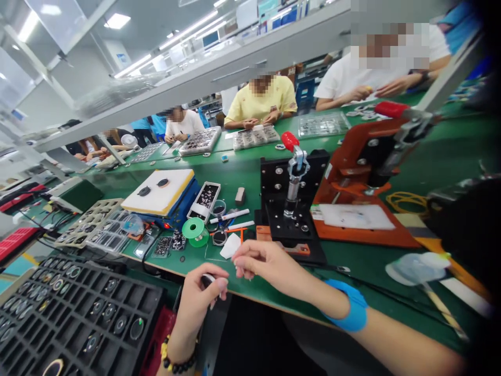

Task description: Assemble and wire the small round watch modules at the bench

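My left hand [198, 295] is closed around a small round black part [207, 280] with a pale edge, held between thumb and fingers at the bench's front edge. Just to its right, my right hand [260, 261] has its fingertips pinched together; whatever sits between them is too small to make out. A blue band [346, 305] circles the right wrist. Behind the right fingers lies a crumpled white paper piece [231, 246]. To the left, a black compartment tray [74, 308] carries several round parts.
A black toggle-clamp press [291, 193] and an orange one [360, 183] stand at right. A green solder spool [194, 232], white-topped blue box [160, 190], white parts tray [204, 202] and markers [229, 215] occupy the green bench. Co-workers sit opposite, beyond an overhead shelf [203, 68].
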Available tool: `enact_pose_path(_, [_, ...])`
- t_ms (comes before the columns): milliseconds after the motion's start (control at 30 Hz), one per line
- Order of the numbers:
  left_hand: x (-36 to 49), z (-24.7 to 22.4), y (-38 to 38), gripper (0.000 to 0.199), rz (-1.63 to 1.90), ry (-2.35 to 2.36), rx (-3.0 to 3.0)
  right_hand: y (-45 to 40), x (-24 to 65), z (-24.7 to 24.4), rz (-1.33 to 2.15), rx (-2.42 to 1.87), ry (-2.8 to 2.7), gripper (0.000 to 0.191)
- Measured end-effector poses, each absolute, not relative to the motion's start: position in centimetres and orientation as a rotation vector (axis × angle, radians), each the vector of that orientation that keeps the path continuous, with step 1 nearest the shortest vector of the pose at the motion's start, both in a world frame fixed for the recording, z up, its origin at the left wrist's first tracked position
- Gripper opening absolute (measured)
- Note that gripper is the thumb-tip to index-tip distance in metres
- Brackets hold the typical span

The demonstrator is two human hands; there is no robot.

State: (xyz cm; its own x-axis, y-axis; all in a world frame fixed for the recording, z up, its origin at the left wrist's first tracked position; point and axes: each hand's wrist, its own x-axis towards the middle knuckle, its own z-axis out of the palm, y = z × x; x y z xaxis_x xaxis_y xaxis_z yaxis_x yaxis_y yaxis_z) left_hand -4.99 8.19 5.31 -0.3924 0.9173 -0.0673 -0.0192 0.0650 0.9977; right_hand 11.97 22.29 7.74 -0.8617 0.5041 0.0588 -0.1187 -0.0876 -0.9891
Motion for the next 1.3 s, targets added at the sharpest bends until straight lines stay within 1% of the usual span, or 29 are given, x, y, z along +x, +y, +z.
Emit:
enact_pose_path(133, [-4.5, 6.4, 9.1, 0.034, 1.603, 1.595, 0.984, 21.7, 11.6, 7.0, 1.895, -0.46, -2.059, 0.032])
enact_pose_path(233, [-4.5, 6.8, 9.1, 0.033, 1.58, 1.582, 1.04, 21.4, 11.6, 6.9, 1.846, -0.489, -2.182, 0.034])
enact_pose_path(367, [-4.6, 6.2, 9.1, 0.029, 1.561, 1.509, 0.974, 21.3, 11.8, 6.8, 1.865, -0.478, -2.252, 0.037])
enact_pose_path(433, [-4.7, 5.7, 9.1, 0.028, 1.568, 1.48, 0.932, 21.2, 11.8, 6.8, 1.899, -0.468, -2.265, 0.036])
enact_pose_path(567, [-4.9, 5.2, 9.3, 0.03, 1.586, 1.424, 0.87, 21.3, 11.9, 7.2, 1.999, -0.422, -2.232, 0.032])
enact_pose_path(667, [-4.6, 4.9, 9.3, 0.034, 1.593, 1.371, 0.784, 21.8, 12.1, 7.5, 2.034, -0.39, -2.164, 0.036])
enact_pose_path(767, [-4.0, 4.5, 9.1, 0.037, 1.592, 1.305, 0.699, 22.6, 12.3, 7.2, 2.088, -0.3, -2.051, 0.044])
enact_pose_path(867, [-3.1, 4.3, 9.1, 0.04, 1.626, 1.264, 0.628, 23.0, 12.3, 6.6, 2.158, -0.2, -1.891, 0.043])
enact_pose_path(967, [-2.4, 4.3, 9.4, 0.042, 1.658, 1.225, 0.568, 23.0, 11.9, 6.3, 2.134, -0.261, -1.834, 0.046])
enact_pose_path(1067, [-2.1, 4.1, 9.9, 0.042, 1.65, 1.208, 0.559, 22.8, 11.6, 6.3, 2.003, -0.402, -1.921, 0.034])
enact_pose_path(1167, [-2.2, 3.8, 10.3, 0.039, 1.644, 1.252, 0.605, 22.8, 11.6, 6.5, 1.861, -0.468, -2.058, 0.03])
enact_pose_path(1300, [-2.9, 3.8, 10.7, 0.038, 1.607, 1.294, 0.713, 23.1, 11.8, 6.8, 1.735, -0.485, -2.11, 0.022])
